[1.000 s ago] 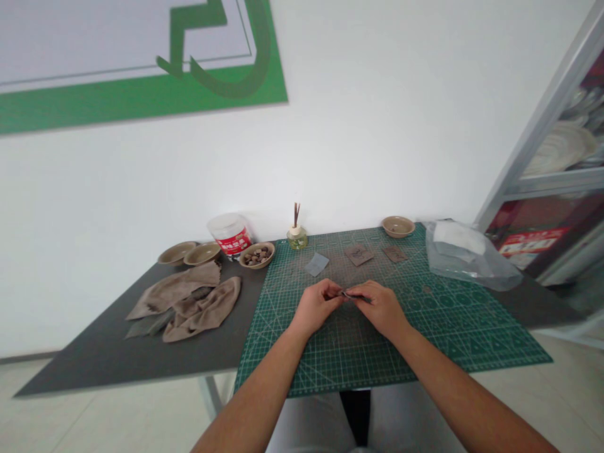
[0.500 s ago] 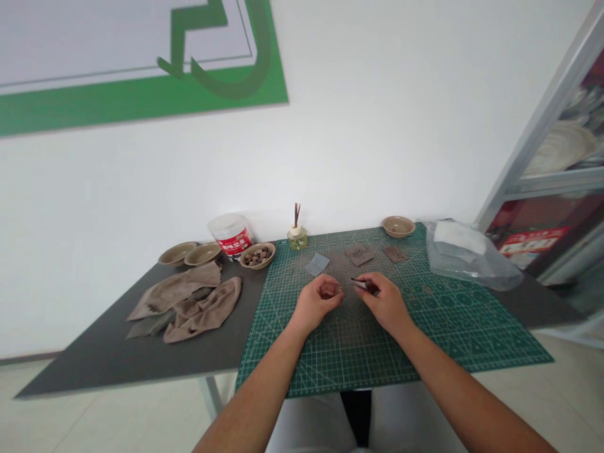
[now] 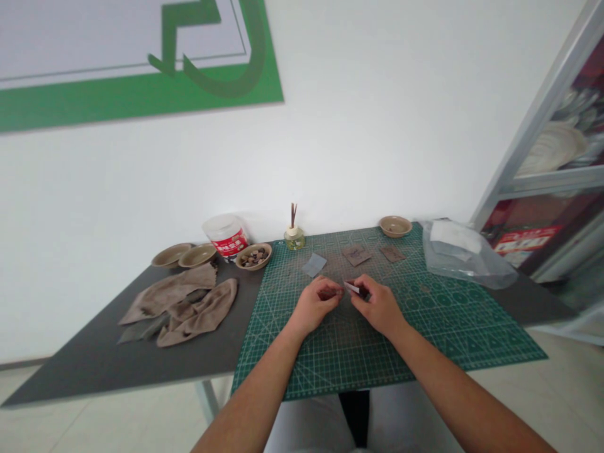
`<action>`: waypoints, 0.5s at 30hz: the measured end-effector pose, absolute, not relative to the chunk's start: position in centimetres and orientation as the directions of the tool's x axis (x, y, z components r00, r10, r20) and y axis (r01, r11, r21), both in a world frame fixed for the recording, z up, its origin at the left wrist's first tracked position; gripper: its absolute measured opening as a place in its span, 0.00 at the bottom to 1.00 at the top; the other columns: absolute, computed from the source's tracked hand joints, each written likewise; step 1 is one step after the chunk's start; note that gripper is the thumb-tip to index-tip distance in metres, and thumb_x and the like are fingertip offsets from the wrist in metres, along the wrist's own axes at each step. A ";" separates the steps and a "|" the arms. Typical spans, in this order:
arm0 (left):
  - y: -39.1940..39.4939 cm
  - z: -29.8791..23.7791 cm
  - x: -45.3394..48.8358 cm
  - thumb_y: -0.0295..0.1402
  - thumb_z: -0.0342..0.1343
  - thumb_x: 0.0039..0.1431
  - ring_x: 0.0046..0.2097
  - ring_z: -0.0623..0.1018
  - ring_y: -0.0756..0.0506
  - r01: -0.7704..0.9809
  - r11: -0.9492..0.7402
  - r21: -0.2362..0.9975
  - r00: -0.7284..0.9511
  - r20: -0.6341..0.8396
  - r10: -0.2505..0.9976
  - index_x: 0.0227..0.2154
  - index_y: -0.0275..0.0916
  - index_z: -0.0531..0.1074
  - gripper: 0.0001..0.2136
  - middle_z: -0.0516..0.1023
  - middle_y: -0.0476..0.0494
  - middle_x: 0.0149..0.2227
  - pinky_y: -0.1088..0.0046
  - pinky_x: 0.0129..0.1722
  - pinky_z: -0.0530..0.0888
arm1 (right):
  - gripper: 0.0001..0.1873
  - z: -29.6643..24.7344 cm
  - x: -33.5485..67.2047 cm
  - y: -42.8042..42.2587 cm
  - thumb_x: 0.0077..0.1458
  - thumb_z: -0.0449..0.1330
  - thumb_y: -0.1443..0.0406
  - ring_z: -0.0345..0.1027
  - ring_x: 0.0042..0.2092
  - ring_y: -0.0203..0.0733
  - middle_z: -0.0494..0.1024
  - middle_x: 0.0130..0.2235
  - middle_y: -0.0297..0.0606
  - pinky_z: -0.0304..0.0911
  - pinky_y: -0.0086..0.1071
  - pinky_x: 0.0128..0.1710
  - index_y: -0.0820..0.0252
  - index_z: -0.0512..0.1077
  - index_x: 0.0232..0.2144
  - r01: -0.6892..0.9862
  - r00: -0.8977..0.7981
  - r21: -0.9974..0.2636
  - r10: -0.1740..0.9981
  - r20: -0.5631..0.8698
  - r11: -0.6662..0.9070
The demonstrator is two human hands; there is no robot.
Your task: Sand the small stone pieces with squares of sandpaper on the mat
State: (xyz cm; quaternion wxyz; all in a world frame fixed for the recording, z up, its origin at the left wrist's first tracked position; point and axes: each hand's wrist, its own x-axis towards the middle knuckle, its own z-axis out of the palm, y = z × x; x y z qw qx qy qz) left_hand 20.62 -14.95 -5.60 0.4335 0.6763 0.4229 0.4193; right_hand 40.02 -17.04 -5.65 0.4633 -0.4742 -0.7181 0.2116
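Over the green cutting mat [image 3: 302, 371], my left hand [image 3: 317, 303] is closed, thumb and fingertips pinched together. Whatever they hold is too small to make out. Just to the right, my right hand [image 3: 377, 305] grips a small folded sheet [image 3: 352, 287], pale on one face and dark on the other, which looks like sandpaper. Its tip points at the left fingertips, very close to them. Beyond the hands lie a grey square sheet [image 3: 314, 265], a brown square sheet [image 3: 356, 255] with dark marks and a smaller brown piece [image 3: 392, 253].
At the left are brown cloths [image 3: 198, 314], a bowl of small stones [image 3: 253, 257], two more bowls [image 3: 172, 255] and a plastic tub [image 3: 226, 237]. A reed diffuser [image 3: 294, 236] stands near the wall. Back right hold a bowl [image 3: 395, 226] and a clear plastic bag [image 3: 467, 258].
My right hand has shifted slightly left, closer to the left hand, and the folded sheet has turned to show more of its pale face. The view has moved slightly.
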 end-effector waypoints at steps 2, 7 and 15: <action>-15.0 -5.6 20.6 0.33 0.62 0.52 0.35 0.77 0.47 0.238 -0.269 0.933 0.284 0.198 0.938 0.33 0.37 0.76 0.07 0.79 0.45 0.34 0.72 0.37 0.73 | 0.13 -5.7 39.8 -17.1 0.52 0.58 0.68 0.72 0.35 0.40 0.80 0.35 0.34 0.65 0.31 0.37 0.54 0.74 0.41 0.534 -0.151 -0.687 0.855 0.496 0.493; -15.1 -5.7 20.9 0.32 0.63 0.50 0.31 0.75 0.49 0.295 -0.278 0.914 0.288 0.193 0.938 0.32 0.37 0.75 0.06 0.78 0.48 0.30 0.75 0.32 0.70 | 0.24 -6.0 39.7 -17.0 0.53 0.58 0.69 0.74 0.40 0.44 0.82 0.42 0.37 0.68 0.37 0.44 0.51 0.74 0.52 0.612 -0.195 -0.603 0.837 0.512 0.511; -15.3 -5.4 21.3 0.32 0.60 0.51 0.30 0.73 0.49 0.360 -0.293 0.885 0.247 0.213 0.945 0.29 0.38 0.75 0.03 0.76 0.51 0.26 0.75 0.31 0.68 | 0.22 -6.6 39.8 -16.7 0.55 0.58 0.69 0.75 0.49 0.44 0.80 0.49 0.36 0.69 0.40 0.52 0.51 0.74 0.53 0.541 -0.242 -0.649 0.838 0.488 0.534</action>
